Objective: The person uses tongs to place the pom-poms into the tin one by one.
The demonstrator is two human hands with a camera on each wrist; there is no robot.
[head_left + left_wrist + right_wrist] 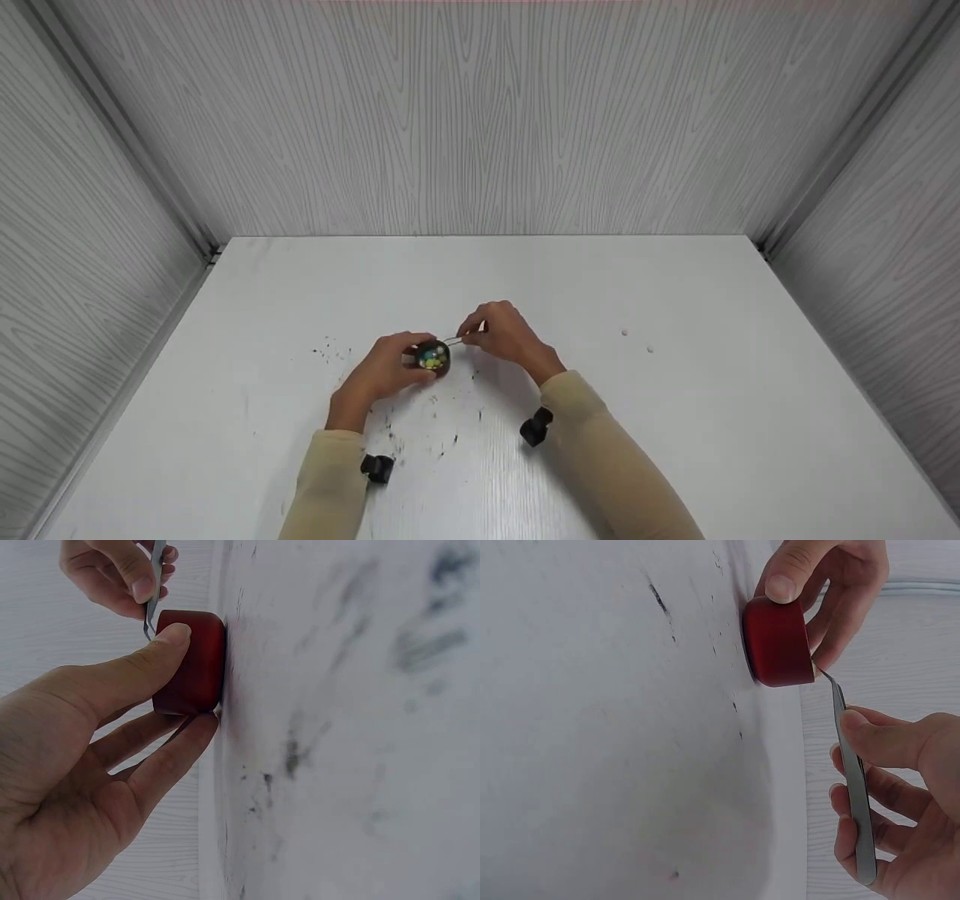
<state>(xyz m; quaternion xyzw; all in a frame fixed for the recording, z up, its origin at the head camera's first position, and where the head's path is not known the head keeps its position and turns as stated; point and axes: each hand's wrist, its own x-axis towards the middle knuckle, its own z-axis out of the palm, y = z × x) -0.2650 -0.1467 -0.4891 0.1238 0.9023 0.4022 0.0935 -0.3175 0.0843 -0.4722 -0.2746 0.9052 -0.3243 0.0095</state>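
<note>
A small dark red cup (444, 369) stands on the white table, and in the head view several green, yellow, blue and pale beads (433, 358) show inside it. My left hand (388, 365) grips the cup from the left, thumb on one side and fingers on the other. Metal tweezers (854, 780) with a bent tip are pinched in my right hand (505, 331), to the right of the cup. Their tip reaches the rim of the red cup (196, 664) in both wrist views. Whether the tip holds a bead is too small to tell.
Two small pale round bits (625, 332) lie on the right part of the white table (750, 420). Dark smudges (390, 435) mark the surface near the left forearm. Wood-patterned panels (480, 120) enclose the back and both sides.
</note>
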